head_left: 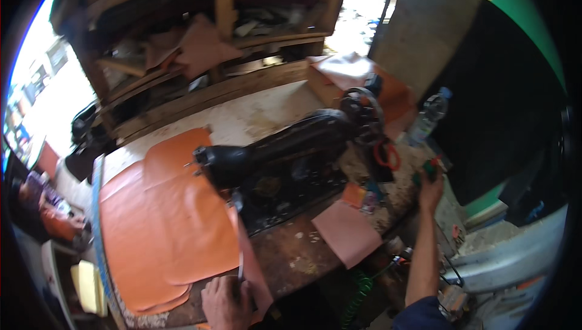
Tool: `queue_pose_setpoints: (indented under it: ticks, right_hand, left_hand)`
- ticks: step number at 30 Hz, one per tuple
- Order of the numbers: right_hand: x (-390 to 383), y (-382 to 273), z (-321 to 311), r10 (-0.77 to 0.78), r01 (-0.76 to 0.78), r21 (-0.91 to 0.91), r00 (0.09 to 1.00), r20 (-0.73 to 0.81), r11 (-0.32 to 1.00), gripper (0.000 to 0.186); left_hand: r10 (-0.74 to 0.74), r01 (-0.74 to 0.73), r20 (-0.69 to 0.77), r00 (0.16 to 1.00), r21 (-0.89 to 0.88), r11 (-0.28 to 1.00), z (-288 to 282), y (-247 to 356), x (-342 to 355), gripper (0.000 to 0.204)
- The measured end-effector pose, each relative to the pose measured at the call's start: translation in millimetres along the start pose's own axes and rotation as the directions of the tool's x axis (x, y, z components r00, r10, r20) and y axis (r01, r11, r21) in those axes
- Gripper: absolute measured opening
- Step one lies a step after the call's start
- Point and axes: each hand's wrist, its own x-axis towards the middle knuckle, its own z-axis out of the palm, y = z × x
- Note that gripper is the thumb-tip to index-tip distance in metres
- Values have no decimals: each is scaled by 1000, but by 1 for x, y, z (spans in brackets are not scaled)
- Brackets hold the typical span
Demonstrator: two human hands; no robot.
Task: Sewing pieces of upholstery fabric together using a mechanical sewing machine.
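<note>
While the left hand [227, 303] curls, its grip unclear, orange sheets [173, 227] lie just beyond and left of it, by the sewing machine [297, 139]; the right hand [430, 189], well apart, grasps a blurred green object [417, 178]; keeping the sheets flat, their edges unfolded, seems wise

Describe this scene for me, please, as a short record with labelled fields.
Left hand: at the table's near edge, beside the orange sheets; grip unclear
Right hand: at a small green item, far right; grip unclear
Machine: black sewing machine, mid-table
Sheets: orange, overlapping, mostly left of the machine
Loose piece: pinkish flat piece, right of the machine's base, near edge
Bottle: clear bottle, blue cap
</note>
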Motion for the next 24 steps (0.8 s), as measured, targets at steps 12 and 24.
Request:
queue_pose_setpoints:
  ticks: [12, 24]
  right_hand:
    - [-324, -207, -43, -488, 83, 512, 463, 740, 855, 36]
    - [-330, -220, -41, -425, -72, 504, 443, 789, 861, 36]
  left_hand:
    - [-259, 578, 517, 816, -723, 378, -33, 23, -7, 17]
    - [-99, 192, 236, 967, -411, 891, 8, -2, 35, 32]
